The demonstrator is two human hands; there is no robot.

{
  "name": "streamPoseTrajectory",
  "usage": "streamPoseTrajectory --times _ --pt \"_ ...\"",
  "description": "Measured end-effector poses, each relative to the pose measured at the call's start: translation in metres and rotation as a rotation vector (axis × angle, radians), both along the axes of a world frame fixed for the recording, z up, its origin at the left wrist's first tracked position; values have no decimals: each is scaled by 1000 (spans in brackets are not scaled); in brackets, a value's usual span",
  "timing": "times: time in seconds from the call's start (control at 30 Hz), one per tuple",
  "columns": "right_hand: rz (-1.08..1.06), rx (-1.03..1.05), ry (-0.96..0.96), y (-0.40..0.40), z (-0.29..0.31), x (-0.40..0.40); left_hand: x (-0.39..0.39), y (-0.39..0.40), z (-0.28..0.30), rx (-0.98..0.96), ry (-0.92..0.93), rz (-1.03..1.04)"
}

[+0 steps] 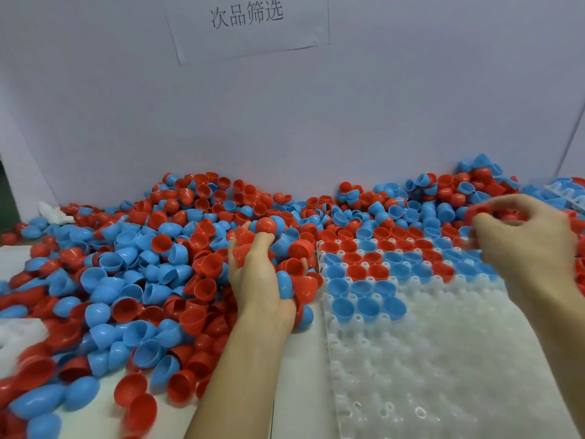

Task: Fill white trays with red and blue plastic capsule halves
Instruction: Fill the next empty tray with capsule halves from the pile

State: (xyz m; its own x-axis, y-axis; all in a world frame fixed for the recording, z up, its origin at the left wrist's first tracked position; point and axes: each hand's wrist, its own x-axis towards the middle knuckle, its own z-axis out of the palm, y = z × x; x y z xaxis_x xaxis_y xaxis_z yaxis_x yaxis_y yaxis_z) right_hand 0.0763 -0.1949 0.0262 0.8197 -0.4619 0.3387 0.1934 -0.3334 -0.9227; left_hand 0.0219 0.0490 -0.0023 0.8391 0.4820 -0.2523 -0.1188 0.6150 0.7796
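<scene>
A white tray (443,359) with round pockets lies at the front right; its far rows hold red and blue capsule halves (364,274), the near rows show bare pockets. A big loose heap of red and blue halves (126,280) covers the table to the left and along the back wall. My left hand (256,274) is in the heap beside the tray's left edge, fingers curled round several red and blue halves. My right hand (525,236), blurred, hovers over the tray's far right part and holds red halves in its curled fingers.
A grey wall with a taped paper sign (247,23) closes off the back. Another white tray (566,191) pokes in at the far right. White foam (19,337) lies at the left edge, a crumpled white cloth (53,213) at the back left.
</scene>
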Motion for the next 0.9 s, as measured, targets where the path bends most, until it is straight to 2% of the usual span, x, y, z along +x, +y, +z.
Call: streamPoseTrajectory --times 0.03,0.1,0.17,0.23,0.27,0.33,0.37,0.4,0.57,0.7,0.83,0.9 --pt "-46 242 53 -12 -2 7 0 0 0 -8 1 0" --pt "50 643 173 -32 -12 22 2 -1 -1 -28 -7 1" --pt "154 828 161 -27 -14 19 3 -1 -2 -50 -17 -9" --pt "371 763 -32 -7 -4 -5 4 -2 -3 -57 -40 -3" --pt "587 650 -67 9 5 -12 4 -2 -3 -55 -49 2" --pt "1082 302 44 51 27 -31 2 -4 -2 -59 -60 -9" --pt "1227 97 75 63 28 -39 1 -4 -2 -67 -69 -25" --pt "1243 -60 75 69 26 -43 0 -5 -1 -76 -74 -45" --pt "869 -446 143 65 12 -41 -3 -11 5 -73 -107 -147" --pt "748 -365 153 77 -2 -38 -4 -14 3 -31 -179 -287" --pt "689 -402 105 85 -11 -36 -5 -17 2 -1 -228 -375" --pt "656 -299 77 85 -12 -33 -5 -16 3 -33 -223 -361"
